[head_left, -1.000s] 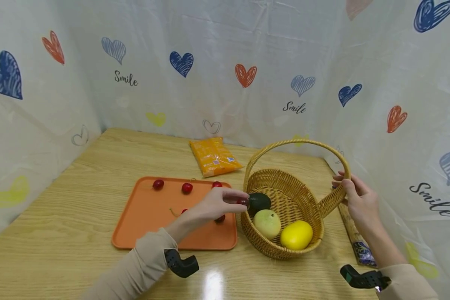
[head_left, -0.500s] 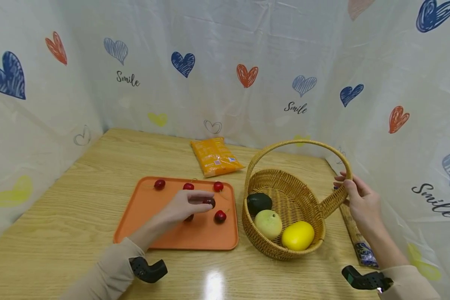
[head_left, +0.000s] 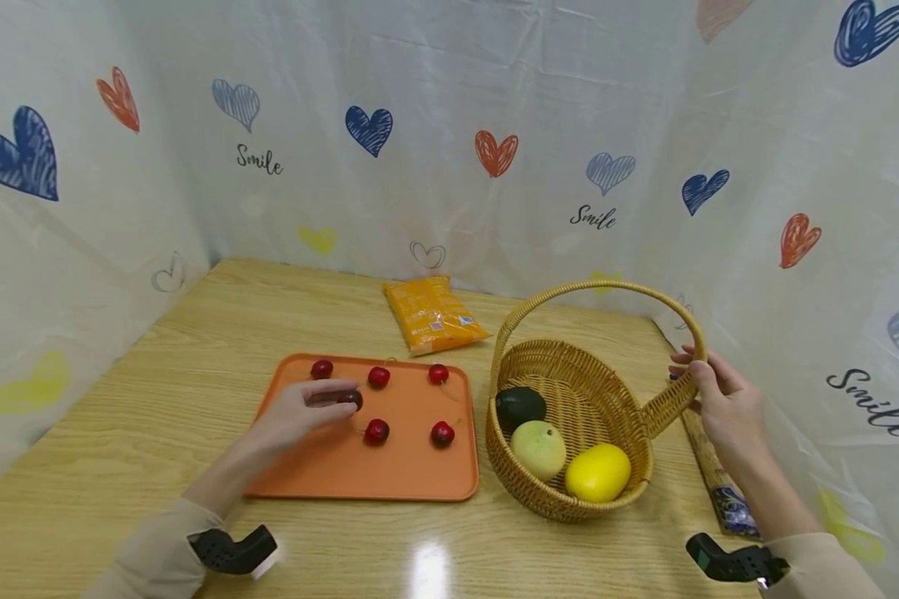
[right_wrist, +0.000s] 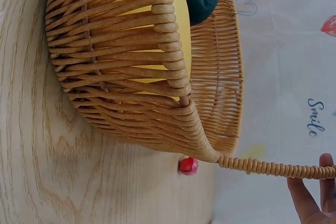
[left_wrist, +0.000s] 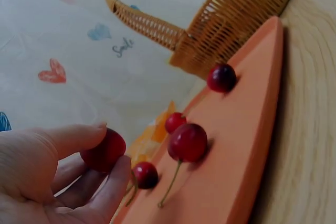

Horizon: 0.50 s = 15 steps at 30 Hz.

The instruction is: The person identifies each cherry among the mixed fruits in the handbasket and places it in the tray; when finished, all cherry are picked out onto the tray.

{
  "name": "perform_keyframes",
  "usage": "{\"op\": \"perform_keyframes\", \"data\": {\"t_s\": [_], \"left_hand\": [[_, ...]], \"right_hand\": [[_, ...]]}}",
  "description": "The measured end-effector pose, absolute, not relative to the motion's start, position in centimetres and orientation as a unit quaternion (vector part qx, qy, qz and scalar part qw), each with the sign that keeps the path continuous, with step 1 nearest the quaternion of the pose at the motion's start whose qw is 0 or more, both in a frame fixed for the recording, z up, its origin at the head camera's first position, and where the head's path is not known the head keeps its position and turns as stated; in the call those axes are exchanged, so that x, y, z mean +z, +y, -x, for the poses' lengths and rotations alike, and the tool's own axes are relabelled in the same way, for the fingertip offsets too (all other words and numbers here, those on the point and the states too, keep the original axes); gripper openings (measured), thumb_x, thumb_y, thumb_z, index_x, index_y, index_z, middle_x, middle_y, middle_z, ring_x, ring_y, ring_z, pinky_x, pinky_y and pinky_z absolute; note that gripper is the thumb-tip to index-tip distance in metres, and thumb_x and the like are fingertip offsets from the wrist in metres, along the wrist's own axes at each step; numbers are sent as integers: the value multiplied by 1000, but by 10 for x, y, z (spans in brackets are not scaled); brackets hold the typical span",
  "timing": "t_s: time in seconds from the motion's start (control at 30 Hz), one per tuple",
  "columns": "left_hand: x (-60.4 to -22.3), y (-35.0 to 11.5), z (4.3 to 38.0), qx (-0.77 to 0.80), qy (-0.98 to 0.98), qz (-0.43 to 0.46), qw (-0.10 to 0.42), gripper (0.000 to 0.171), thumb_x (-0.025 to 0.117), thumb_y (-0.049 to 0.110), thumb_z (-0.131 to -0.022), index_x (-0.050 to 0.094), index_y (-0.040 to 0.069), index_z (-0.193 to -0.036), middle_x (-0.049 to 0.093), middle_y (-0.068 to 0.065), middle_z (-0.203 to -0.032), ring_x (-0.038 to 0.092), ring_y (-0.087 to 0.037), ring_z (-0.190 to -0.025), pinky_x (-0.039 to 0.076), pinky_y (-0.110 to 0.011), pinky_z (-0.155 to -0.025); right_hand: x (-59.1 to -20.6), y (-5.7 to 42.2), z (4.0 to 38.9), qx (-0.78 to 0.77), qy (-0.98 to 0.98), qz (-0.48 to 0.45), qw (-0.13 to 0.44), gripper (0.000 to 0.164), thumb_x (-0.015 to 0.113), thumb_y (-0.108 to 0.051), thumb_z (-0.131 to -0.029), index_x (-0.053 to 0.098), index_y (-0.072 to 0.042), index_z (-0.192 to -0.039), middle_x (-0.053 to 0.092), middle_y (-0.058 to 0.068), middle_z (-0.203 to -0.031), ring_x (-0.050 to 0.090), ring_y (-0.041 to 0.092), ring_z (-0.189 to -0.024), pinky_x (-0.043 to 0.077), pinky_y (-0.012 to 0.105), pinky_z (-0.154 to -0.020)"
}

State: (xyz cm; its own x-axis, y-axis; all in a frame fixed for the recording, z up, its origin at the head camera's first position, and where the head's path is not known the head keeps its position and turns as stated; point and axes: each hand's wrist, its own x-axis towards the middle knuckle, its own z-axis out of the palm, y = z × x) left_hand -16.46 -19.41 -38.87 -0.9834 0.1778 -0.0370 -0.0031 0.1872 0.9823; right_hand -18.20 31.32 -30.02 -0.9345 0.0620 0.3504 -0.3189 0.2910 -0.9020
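My left hand (head_left: 300,414) holds a dark red cherry (left_wrist: 105,151) between thumb and fingertips, over the left part of the orange tray (head_left: 412,478). Several other cherries lie spread on the tray, among them one at the back left (head_left: 322,369) and one at the front right (head_left: 443,433); some have thin stems. To the tray's right stands a wicker basket (head_left: 620,387), with a dark green avocado (head_left: 520,408), a pale green round fruit (head_left: 539,451) and a yellow lemon (head_left: 598,473) inside. My right hand (head_left: 727,403) grips the right side of its arched handle (right_wrist: 273,169).
An orange plastic packet (head_left: 433,314) lies behind the tray. Right of the basket, a long patterned item (head_left: 730,499) lies along the table's edge, partly behind my right arm. A white curtain (head_left: 434,200) printed with hearts encloses the wooden table (head_left: 172,391).
My left hand has moved left from the basket's rim to over the left of the tray, keeping the cherry in its fingers. My right hand stays on the basket handle.
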Motion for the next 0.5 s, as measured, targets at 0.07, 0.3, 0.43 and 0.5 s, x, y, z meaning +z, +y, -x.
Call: {"op": "perform_keyframes", "data": {"t_s": [0.07,0.3,0.43,0.5], "left_hand": [[-392,-197,164,624,776,-63,62,54,68,22,-89,51,-6,-132,58,-18,-124,57,-25,-112,47,-23,-87],[-404,-206,161,584,808,-55,45,50,69,19,-88,54,-7,-128,58,-21,-123,56,-31,-112,48,-23,-83],[-409,-210,160,569,820,-44,46,49,69,21,-88,56,-5,-127,60,-20,-121,57,-30,-111,49,-26,-84],[-410,-211,159,555,829,-48,38,48,70,22,-87,58,-4,-126,61,-18,-119,58,-29,-109,49,-30,-86]], "right_hand": [[-300,313,182,593,-785,-83,160,32,48,-26,-99,58,-12,-127,65,-9,-105,60,3,-97,51,15,-71],[-299,311,180,581,-795,-72,160,36,48,-30,-99,56,-11,-128,64,-10,-104,60,2,-96,51,15,-71],[-298,311,180,581,-795,-73,162,39,49,-32,-98,55,-9,-130,64,-10,-105,60,1,-95,51,16,-71],[-298,312,179,582,-793,-78,162,40,49,-31,-98,55,-9,-130,64,-9,-105,60,2,-95,51,16,-71]]}}
